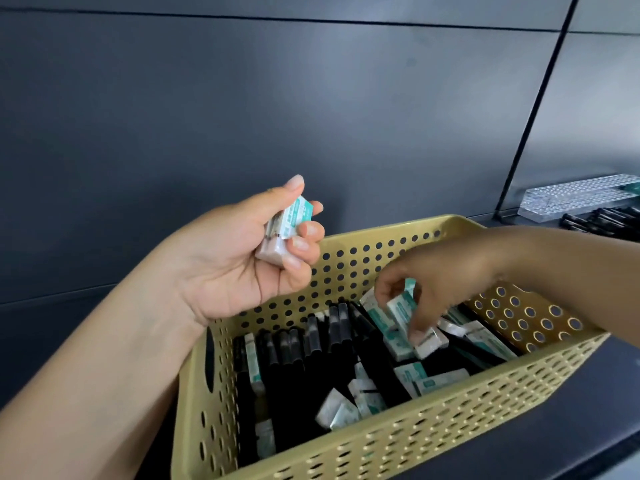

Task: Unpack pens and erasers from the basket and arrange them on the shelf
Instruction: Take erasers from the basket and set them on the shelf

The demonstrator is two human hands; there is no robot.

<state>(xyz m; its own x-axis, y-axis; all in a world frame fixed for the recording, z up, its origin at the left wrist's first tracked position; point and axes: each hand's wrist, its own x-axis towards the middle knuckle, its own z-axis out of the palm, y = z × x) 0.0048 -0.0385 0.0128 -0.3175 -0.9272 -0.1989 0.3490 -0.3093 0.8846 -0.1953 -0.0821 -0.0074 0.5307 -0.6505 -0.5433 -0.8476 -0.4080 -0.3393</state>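
Backdrop: dark grey panelled wall fills the upper frame; a dark shelf (588, 403) runs along the lower right and carries the basket.
Left hand (242, 258): centre left of frame, raised above the basket's far-left corner, palm toward the camera; fingers and thumb curled round a small stack of held erasers (287, 226), at least two, in teal-and-white sleeves.
Right hand (443, 289): centre right, reaching down into the basket; fingertips pinch a wrapped eraser (403, 313) at the top of the loose erasers (415, 375), though motion blur hides the exact contact.
Basket (346, 448): lower centre; tan plastic, rectangular, walls perforated with round holes, an oval handle slot in its left wall.
Contents: black pens (311, 341) lie packed along the left and middle; small white blocks in teal paper sleeves lie scattered toward the right and front.
Far right: shelved pens (602, 220) and a clear studded case (571, 200) already lie on the shelf beyond the basket.
Step in hand: judged as gathering erasers, one hand picking, the other storing.
Next move: likely calls for lifting the pinched eraser clear of its neighbours and passing it to the stack without loosening that grip.
Handling: blocks look small, smooth and slippery in their sleeves.
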